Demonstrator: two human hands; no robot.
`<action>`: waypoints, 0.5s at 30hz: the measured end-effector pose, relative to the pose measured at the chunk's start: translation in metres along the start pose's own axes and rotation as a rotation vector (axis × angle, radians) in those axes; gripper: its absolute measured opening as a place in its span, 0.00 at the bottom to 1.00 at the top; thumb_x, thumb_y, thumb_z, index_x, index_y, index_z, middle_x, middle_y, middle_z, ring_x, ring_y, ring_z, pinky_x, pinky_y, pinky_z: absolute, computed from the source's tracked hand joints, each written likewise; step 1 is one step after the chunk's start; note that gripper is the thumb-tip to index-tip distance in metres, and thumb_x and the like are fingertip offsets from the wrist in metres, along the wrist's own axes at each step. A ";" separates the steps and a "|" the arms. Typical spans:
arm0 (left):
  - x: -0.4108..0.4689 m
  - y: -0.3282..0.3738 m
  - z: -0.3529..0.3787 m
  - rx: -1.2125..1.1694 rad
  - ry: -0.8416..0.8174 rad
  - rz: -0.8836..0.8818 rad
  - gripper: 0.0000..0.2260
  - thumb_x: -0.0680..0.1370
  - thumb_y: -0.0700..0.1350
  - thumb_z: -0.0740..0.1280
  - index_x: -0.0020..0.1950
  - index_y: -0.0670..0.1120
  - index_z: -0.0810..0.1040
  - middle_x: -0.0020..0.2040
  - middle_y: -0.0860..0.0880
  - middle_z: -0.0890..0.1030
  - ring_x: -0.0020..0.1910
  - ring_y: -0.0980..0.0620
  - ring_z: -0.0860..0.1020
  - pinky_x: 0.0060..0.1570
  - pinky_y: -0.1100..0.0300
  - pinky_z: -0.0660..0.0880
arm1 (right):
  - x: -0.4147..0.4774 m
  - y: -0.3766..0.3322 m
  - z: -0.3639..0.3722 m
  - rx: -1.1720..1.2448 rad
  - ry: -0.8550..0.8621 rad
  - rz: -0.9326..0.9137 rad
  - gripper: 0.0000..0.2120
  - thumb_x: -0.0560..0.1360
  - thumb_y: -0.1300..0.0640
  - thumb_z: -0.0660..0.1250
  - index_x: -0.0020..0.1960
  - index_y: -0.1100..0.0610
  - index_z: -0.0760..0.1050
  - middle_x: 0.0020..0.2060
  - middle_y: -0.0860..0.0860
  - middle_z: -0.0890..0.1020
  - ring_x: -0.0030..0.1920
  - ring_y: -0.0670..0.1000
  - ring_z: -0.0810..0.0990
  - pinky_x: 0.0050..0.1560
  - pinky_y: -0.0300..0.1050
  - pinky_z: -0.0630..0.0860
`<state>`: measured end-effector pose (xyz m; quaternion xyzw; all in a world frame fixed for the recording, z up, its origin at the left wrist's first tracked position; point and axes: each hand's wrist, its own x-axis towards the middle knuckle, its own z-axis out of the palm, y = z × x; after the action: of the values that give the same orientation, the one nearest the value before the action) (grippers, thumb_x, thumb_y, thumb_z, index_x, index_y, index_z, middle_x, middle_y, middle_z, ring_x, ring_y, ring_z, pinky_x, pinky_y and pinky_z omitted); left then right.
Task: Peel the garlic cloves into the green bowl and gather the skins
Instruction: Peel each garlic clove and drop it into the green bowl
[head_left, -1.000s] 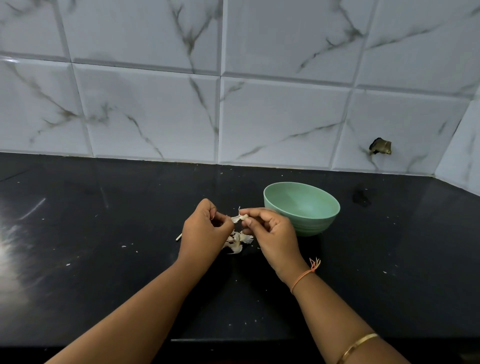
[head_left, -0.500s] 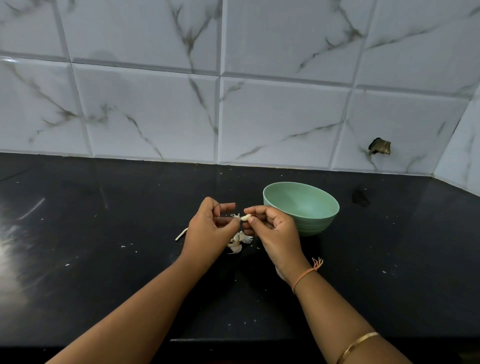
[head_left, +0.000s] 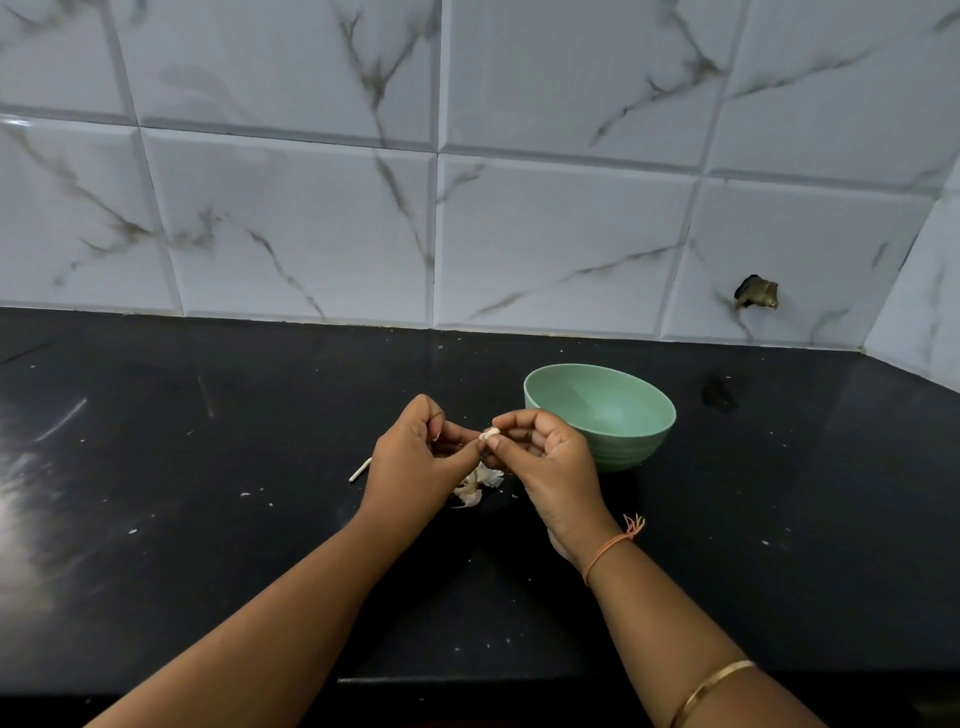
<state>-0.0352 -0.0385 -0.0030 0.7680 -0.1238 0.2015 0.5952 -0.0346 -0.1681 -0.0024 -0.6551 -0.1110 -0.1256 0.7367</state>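
Observation:
A small pale garlic clove (head_left: 490, 433) is pinched between the fingertips of my left hand (head_left: 415, 462) and my right hand (head_left: 550, 462), just above the black counter. Both hands have their fingers curled around it. The green bowl (head_left: 644, 415) stands directly right of my right hand; the part of its inside that I can see holds nothing. A small heap of white garlic skins (head_left: 478, 480) lies on the counter beneath and between my hands, partly hidden by them.
A thin pale stem piece (head_left: 360, 470) lies left of my left hand. The black counter (head_left: 208, 519) carries scattered white specks. A marble-tiled wall (head_left: 467, 208) closes the back, with a chipped hole (head_left: 756, 293) at the right. The counter's front edge runs below my forearms.
My hands have drawn closer together around the clove. The skin strip that stuck up from it a second ago is gone from view. The bowl has not moved.

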 end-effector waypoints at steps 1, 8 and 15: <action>0.000 0.001 0.000 -0.001 -0.001 -0.003 0.18 0.71 0.35 0.72 0.38 0.44 0.62 0.35 0.51 0.84 0.36 0.59 0.82 0.33 0.70 0.75 | 0.000 -0.001 0.000 -0.005 -0.004 -0.001 0.06 0.72 0.70 0.67 0.44 0.61 0.76 0.39 0.56 0.81 0.38 0.47 0.82 0.41 0.37 0.79; 0.002 0.002 -0.002 -0.065 0.019 -0.039 0.17 0.72 0.35 0.71 0.38 0.44 0.61 0.34 0.53 0.84 0.38 0.48 0.82 0.34 0.63 0.76 | -0.002 -0.004 0.000 0.042 -0.006 -0.009 0.06 0.72 0.72 0.67 0.42 0.62 0.77 0.37 0.55 0.82 0.36 0.45 0.82 0.39 0.36 0.78; 0.004 -0.006 -0.002 -0.013 0.116 -0.049 0.17 0.73 0.36 0.71 0.37 0.45 0.62 0.36 0.51 0.83 0.34 0.60 0.79 0.31 0.71 0.73 | -0.003 -0.005 0.001 0.063 -0.033 0.050 0.06 0.73 0.71 0.65 0.44 0.62 0.76 0.37 0.54 0.81 0.36 0.48 0.82 0.40 0.41 0.81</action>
<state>-0.0291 -0.0349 -0.0054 0.7541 -0.0714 0.2301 0.6110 -0.0394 -0.1680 0.0015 -0.6362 -0.1109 -0.0928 0.7579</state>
